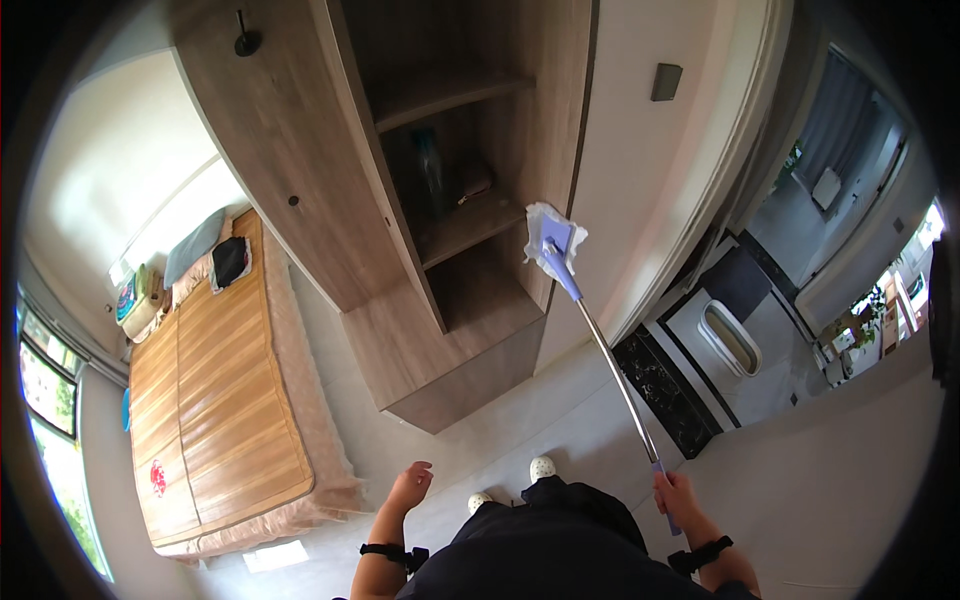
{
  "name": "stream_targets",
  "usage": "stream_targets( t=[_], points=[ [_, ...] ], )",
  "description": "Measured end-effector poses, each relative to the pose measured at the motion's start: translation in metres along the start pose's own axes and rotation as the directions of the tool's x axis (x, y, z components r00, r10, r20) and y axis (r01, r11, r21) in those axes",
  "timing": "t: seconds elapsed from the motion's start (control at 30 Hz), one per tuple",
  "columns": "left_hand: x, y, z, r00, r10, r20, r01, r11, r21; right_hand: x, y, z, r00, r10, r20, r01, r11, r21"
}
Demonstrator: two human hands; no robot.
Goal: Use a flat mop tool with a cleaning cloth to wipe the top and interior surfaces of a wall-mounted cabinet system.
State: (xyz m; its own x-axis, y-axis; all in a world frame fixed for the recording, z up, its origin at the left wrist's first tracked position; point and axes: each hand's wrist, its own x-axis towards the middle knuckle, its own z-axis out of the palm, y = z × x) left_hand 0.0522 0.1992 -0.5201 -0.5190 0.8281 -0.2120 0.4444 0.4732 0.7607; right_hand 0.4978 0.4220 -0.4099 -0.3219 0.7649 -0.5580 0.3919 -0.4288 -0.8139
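My right hand (676, 494) is closed around the purple grip of a flat mop (617, 375), low on its handle. The metal pole slants up and away to the left. At its far end, the purple mop head (558, 238) with a white cloth pad is held up in front of the wooden cabinet's right edge and the wall. I cannot tell whether the pad touches them. My left hand (408, 488) is off the mop, empty, with loosely bent fingers partly apart, over the floor between the bed and my feet.
A wooden cabinet (462, 365) with open shelves stands ahead. On the left is a bed (225, 400) with a bamboo-like mat, pillows and a dark cloth. To the right, a doorway with a black marble sill (665, 395) leads to another room, where a white oval-framed object (730, 338) lies.
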Motion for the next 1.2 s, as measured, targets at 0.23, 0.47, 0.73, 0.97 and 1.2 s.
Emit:
stream_targets(
  t=[0.23,0.47,0.73,0.97,1.2],
  points=[
    [0.008,-0.003,0.002,1.0,0.021,0.016,-0.02,1.0,-0.007,0.002,-0.039,0.016,0.994,-0.106,-0.01,0.107,0.991,0.082],
    [0.002,-0.01,0.004,1.0,-0.015,-0.021,0.015,1.0,0.018,0.005,-0.078,0.026,0.976,-0.219,-0.013,0.219,0.974,0.063],
    [-0.005,-0.023,0.003,0.996,-0.055,-0.07,0.052,0.997,-0.057,0.032,-0.136,0.044,0.935,-0.352,0.043,0.348,0.934,0.084],
    [-0.004,-0.018,-0.009,0.99,-0.071,-0.121,0.059,0.994,-0.097,0.074,-0.186,0.072,0.919,-0.384,0.09,0.371,0.919,0.134],
    [-0.015,-0.026,-0.013,0.973,-0.093,-0.212,0.074,0.993,-0.092,0.127,-0.229,0.11,0.912,-0.388,0.133,0.361,0.913,0.19]
  ],
)
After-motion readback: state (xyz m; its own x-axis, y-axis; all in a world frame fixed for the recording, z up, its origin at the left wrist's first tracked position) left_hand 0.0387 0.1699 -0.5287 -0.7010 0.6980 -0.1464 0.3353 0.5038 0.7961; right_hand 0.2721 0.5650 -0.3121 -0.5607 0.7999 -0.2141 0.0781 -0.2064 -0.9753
